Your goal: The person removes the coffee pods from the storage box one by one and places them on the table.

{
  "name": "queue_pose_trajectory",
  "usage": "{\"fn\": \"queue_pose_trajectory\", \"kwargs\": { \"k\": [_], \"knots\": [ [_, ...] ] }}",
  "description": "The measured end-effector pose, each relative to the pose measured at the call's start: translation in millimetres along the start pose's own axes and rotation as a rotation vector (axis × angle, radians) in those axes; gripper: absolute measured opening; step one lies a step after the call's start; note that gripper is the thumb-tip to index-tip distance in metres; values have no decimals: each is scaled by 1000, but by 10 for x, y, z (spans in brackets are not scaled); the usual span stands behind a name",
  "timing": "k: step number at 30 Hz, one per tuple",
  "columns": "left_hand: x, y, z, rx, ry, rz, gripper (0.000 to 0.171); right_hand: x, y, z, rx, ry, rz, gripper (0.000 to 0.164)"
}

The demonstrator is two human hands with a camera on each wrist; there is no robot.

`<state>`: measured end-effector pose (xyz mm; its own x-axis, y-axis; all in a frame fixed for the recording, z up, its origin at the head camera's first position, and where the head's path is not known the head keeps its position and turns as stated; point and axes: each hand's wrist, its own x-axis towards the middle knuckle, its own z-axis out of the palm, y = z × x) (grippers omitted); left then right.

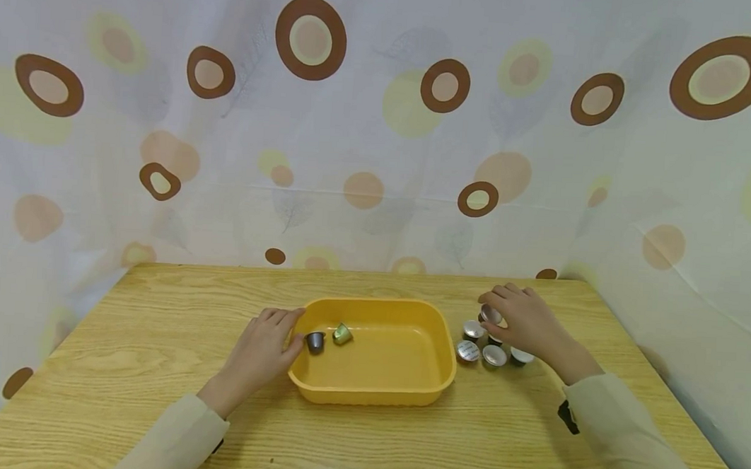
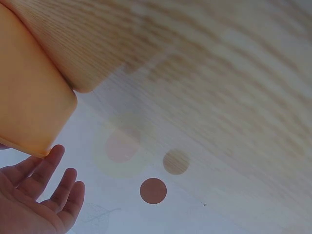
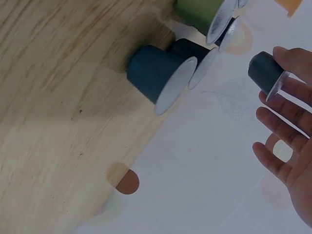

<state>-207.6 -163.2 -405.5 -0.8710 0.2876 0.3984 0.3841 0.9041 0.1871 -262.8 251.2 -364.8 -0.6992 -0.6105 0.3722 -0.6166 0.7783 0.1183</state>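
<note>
My left hand (image 1: 268,346) holds the left rim of a yellow plastic tray (image 1: 373,399), its thumb over the edge. A dark grey coffee capsule (image 1: 315,342) and a green-gold one (image 1: 342,334) lie inside near that hand. To the tray's right, my right hand (image 1: 527,322) pinches a dark teal coffee capsule (image 3: 265,72) between thumb and fingers, raised above the others. Its silver lid faces the palm in the right wrist view, and the other fingers are spread. Beneath stand several capsules lid up, among them a foil-lidded one (image 1: 468,351) and a white-lidded one (image 1: 522,356).
The wooden table (image 1: 364,446) carries everything. A patterned sheet (image 1: 367,142) hangs behind it and along both sides. In the right wrist view, a teal capsule (image 3: 151,73) and a green one (image 3: 200,14) stand close together.
</note>
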Motion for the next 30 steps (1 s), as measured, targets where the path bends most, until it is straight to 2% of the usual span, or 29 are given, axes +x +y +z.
{"fn": "queue_pose_trajectory", "kwargs": {
  "k": [17, 30],
  "knots": [
    [-4, 10, -6, -12, 7, -3, 41, -277, 257, 42, 29, -75, 133, 33],
    [-2, 13, -11, -13, 13, -1, 40, -387, 372, 96, 33, -113, 157, 30]
  ]
}}
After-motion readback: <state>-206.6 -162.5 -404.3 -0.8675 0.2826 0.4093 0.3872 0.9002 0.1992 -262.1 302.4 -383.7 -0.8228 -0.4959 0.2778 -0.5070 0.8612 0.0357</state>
